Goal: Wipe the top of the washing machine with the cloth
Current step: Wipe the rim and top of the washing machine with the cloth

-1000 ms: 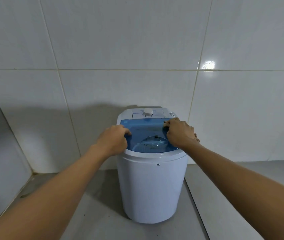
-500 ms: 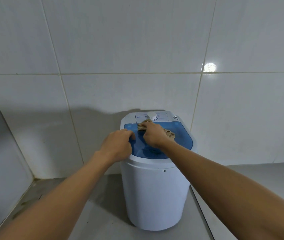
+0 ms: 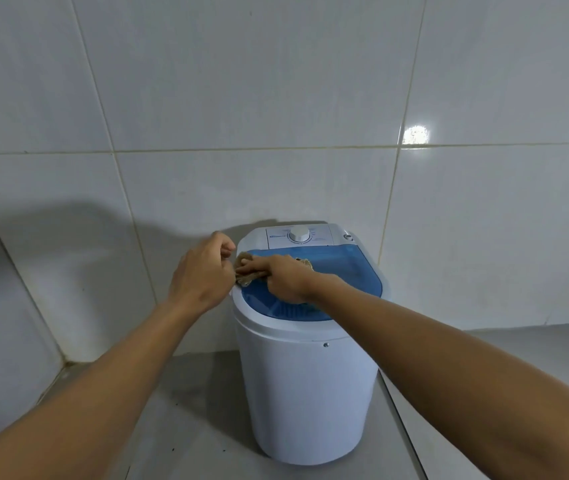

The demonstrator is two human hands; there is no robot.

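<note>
Left hand [image 3: 203, 275], loosely curled and holding nothing, beside the left rim of the washing machine [image 3: 311, 393]. Right hand [image 3: 285, 277] presses a tan cloth [image 3: 243, 263] flat onto the left part of the blue lid [image 3: 349, 275]. Dial [image 3: 299, 234] behind.

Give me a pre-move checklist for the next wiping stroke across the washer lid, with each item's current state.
1. Cloth under the right hand and on the blue lid: ok.
2. Left hand clear of the stroke path, curled beside the machine's left rim: ok.
3. Lid closed flat: ok.
4. Path to the right across the lid free of objects: ok.
5. Control dial outside the cloth's reach on this stroke: ok, it sits behind the lid.
6. Cloth damp or dry: cannot tell.
</note>
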